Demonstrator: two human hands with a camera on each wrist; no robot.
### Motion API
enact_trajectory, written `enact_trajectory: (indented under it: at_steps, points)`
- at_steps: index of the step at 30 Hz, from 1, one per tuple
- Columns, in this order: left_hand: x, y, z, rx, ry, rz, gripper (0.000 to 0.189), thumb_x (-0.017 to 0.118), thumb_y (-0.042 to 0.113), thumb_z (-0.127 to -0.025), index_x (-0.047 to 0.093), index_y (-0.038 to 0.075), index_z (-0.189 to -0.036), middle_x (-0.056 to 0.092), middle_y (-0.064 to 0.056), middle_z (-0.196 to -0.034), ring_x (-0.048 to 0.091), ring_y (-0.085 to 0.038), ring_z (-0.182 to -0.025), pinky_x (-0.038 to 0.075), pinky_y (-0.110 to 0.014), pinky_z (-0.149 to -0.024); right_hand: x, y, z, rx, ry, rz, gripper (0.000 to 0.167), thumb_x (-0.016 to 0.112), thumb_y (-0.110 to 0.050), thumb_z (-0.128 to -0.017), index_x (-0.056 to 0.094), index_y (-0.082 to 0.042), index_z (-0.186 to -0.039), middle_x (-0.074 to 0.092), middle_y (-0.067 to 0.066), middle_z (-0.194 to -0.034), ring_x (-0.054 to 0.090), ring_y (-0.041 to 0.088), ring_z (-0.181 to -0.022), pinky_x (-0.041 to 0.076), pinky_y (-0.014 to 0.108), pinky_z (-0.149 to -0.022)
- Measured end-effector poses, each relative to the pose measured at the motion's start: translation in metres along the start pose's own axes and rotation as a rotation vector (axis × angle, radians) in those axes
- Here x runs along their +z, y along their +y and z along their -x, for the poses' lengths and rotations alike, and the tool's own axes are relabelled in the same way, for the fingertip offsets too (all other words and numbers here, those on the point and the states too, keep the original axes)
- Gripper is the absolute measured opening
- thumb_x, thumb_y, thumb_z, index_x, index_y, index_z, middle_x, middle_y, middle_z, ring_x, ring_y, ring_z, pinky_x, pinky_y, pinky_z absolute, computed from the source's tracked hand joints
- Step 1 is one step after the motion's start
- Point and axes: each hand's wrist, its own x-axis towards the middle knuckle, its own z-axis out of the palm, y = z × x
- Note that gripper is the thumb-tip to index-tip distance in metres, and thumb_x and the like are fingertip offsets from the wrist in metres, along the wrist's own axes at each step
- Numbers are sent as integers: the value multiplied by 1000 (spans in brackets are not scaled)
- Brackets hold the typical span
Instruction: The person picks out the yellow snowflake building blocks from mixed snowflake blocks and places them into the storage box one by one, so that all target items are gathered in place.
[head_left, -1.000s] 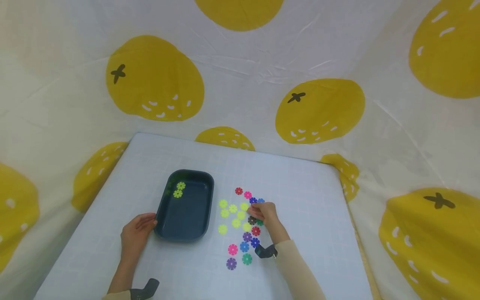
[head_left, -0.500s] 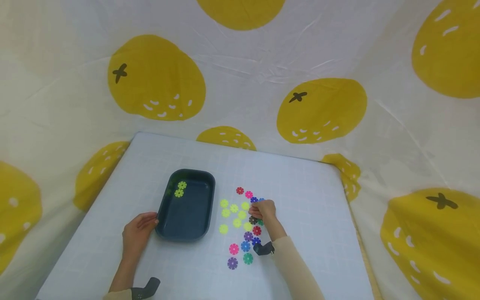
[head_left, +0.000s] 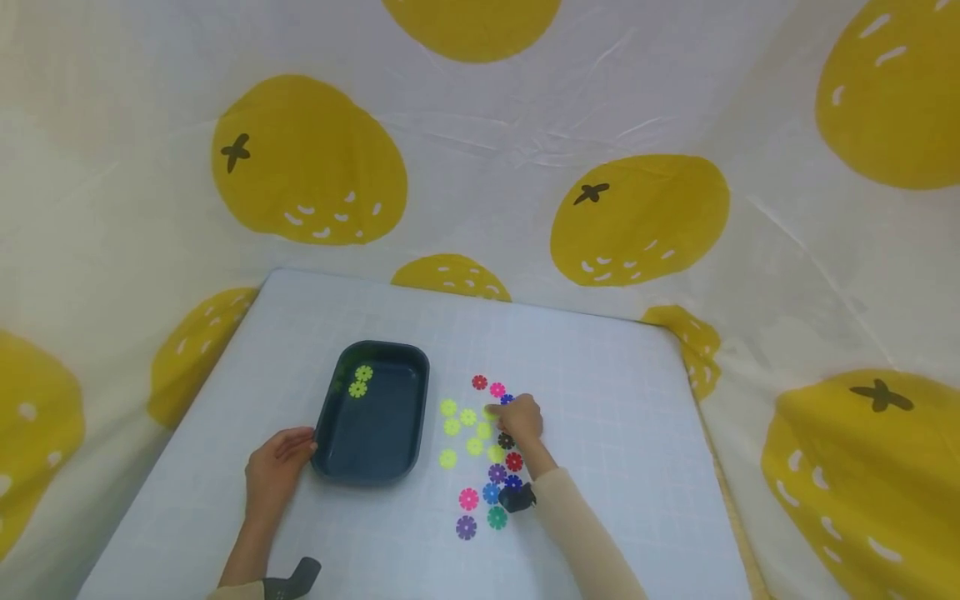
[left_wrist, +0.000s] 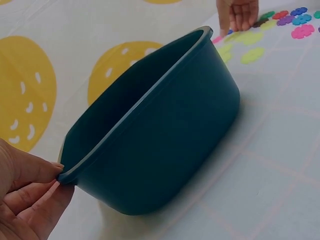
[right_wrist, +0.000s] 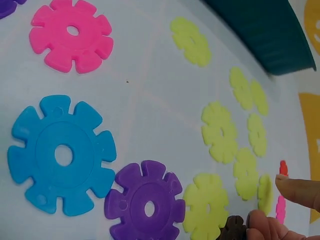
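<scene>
At the left corner of a dark teal plastic tray (head_left: 371, 442), my left hand (head_left: 273, 471) pinches the rim; the left wrist view has the thumb over the rim (left_wrist: 137, 107) and fingers beneath. Two yellow-green flower-shaped discs (head_left: 358, 389) lie inside the tray. My right hand (head_left: 522, 417) is low among the loose discs right of the tray, index finger (right_wrist: 300, 191) extended by a yellow-green disc (right_wrist: 265, 193), the other fingers bent. A black disc (right_wrist: 233, 228) sits beside those bent fingers. The hand covers some discs in the head view.
Several yellow-green discs (head_left: 452, 427) lie between tray and right hand. Red (head_left: 479, 382), pink (head_left: 468, 499), blue (head_left: 491, 493), purple (head_left: 466, 527) and green discs (head_left: 497, 517) are around them. A fruit-patterned cloth (head_left: 465, 167) hangs behind the white-covered table (head_left: 615, 392).
My right hand has shifted slightly, and its index finger now points out leftward over a yellow-green disc, where the fingers were bunched before. My left hand stays at the tray's rim.
</scene>
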Motion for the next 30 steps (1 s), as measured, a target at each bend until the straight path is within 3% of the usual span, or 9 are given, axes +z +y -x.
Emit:
enact_trajectory:
  at_steps: [4, 11, 18, 30]
  points:
    - [0, 0, 0, 2, 10, -10, 27, 72, 8, -90, 68, 0, -115, 70, -21, -117, 68, 1, -87, 45, -1, -71, 6, -3, 1, -53, 29, 80, 47, 85, -38, -75, 64, 1, -92, 60, 7, -66, 56, 18, -55, 40, 27, -48]
    - [0, -2, 0, 0, -1, -8, 27, 72, 8, -90, 68, 0, -115, 70, -21, -117, 70, -6, -90, 45, -2, -71, 10, -6, 3, -120, 50, 156, 42, 87, -33, -74, 64, -1, -89, 58, 7, -71, 53, 20, -61, 40, 30, -52]
    - [0, -3, -1, 25, 6, 11, 26, 71, 5, -90, 68, -2, -115, 70, -23, -117, 56, 18, -80, 45, -1, -71, 10, -12, 4, -150, 36, 171, 35, 87, -28, -74, 64, -3, -83, 59, 7, -69, 53, 21, -62, 41, 30, -53]
    - [-1, -4, -2, 32, -4, 20, 26, 71, 2, -89, 68, -3, -114, 70, -24, -117, 53, 22, -79, 45, -1, -71, 11, -15, 5, -135, 21, 164, 33, 86, -19, -73, 61, -3, -87, 62, 8, -77, 57, 22, -66, 49, 36, -60]
